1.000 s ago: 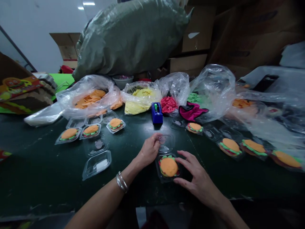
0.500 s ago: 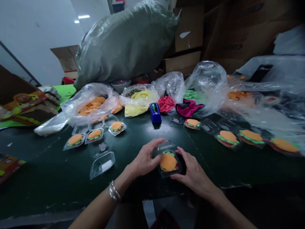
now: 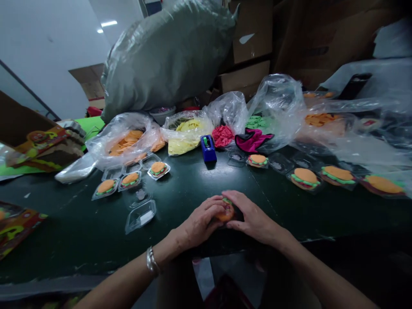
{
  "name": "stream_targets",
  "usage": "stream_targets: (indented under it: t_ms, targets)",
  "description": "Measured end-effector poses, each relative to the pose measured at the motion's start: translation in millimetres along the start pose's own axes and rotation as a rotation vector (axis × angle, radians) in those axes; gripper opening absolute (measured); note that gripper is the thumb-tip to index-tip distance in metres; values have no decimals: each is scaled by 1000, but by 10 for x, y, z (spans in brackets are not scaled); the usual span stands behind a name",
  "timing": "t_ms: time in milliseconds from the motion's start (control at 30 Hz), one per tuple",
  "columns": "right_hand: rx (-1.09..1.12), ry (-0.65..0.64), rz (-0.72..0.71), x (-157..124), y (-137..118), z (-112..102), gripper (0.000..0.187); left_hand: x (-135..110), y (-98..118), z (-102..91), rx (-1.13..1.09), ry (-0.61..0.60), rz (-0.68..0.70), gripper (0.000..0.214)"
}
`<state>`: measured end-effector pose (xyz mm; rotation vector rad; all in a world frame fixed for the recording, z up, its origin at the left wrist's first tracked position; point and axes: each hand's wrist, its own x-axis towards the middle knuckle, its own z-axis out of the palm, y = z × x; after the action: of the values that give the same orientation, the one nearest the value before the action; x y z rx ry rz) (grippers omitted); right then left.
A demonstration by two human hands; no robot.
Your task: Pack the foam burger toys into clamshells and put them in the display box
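At the near middle of the table, both my hands close round a toy burger (image 3: 228,211) with an orange bun and bits of green and red. My left hand (image 3: 206,219) curls its fingers over the burger's left side. From the right, my right hand (image 3: 252,219) presses against it, fingers over the far edge and thumb at the near edge. The clear plastic box beneath it is mostly hidden by my hands. To the left lies an open clear plastic box (image 3: 130,222) with a white piece in it.
Boxed burgers stand at left (image 3: 106,187) and right (image 3: 304,177). Behind are a blue tape dispenser (image 3: 209,152), a magenta cloth (image 3: 252,140) and bags of orange (image 3: 127,142), yellow (image 3: 183,146), red (image 3: 223,136) and green pieces (image 3: 256,122). A big stuffed sack (image 3: 170,60) rises beyond.
My hands have come closer together and now cover much of the burger, which has tilted between them. The view has shifted slightly.
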<state>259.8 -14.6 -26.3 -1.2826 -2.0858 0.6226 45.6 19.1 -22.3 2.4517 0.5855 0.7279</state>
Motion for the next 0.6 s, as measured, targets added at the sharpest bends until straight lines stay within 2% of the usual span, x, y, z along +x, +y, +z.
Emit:
stream_targets:
  t_ms: [100,167,267,433,600]
  targets:
    - [-6,-62,-23,117,-26,-49,71,-7,58,-22,61,29,-162,52]
    - [-62,-108,-26,180,-40,-100,68,12,108,-55,73,-10,-226,58]
    - [-139,-186,-52,254,-63,-182,58,75,178,-130,39,-70,-240,49]
    - [-137,-182,-52,272,-99,-221,52,93,186,-172,35,-86,-239,44]
    - [-128,-135,-30,217,-98,-197,66,58,110,-162,94,-76,-211,54]
